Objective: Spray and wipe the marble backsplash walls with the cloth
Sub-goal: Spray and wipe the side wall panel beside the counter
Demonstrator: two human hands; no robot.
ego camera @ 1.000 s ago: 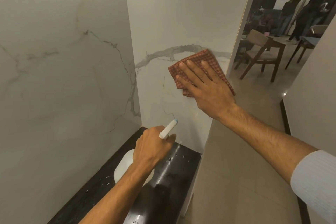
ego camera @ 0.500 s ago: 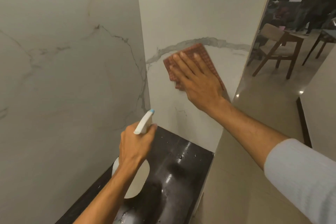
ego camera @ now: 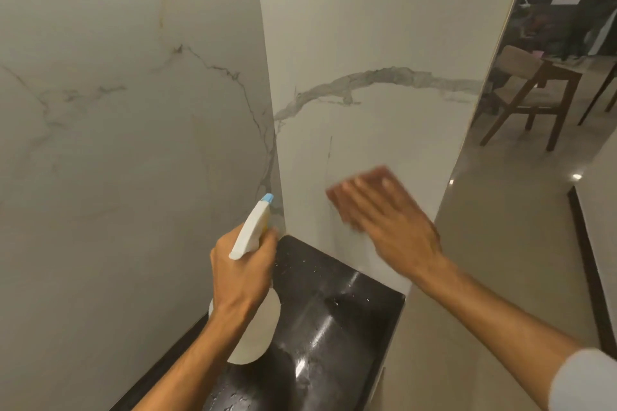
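your right hand (ego camera: 394, 223) has slid down the marble wall (ego camera: 367, 27) since the earlier frame, taking the cloth (ego camera: 377, 175) from the grey vein (ego camera: 384, 75) to just above the black counter (ego camera: 334, 310). its fingers lie straight and slightly apart, pressing the blurred red cloth flat on the wall. your left hand (ego camera: 242, 270) grips the spray bottle (ego camera: 250, 230), fingers curled round its neck, nozzle aimed at the corner where the 2 walls meet.
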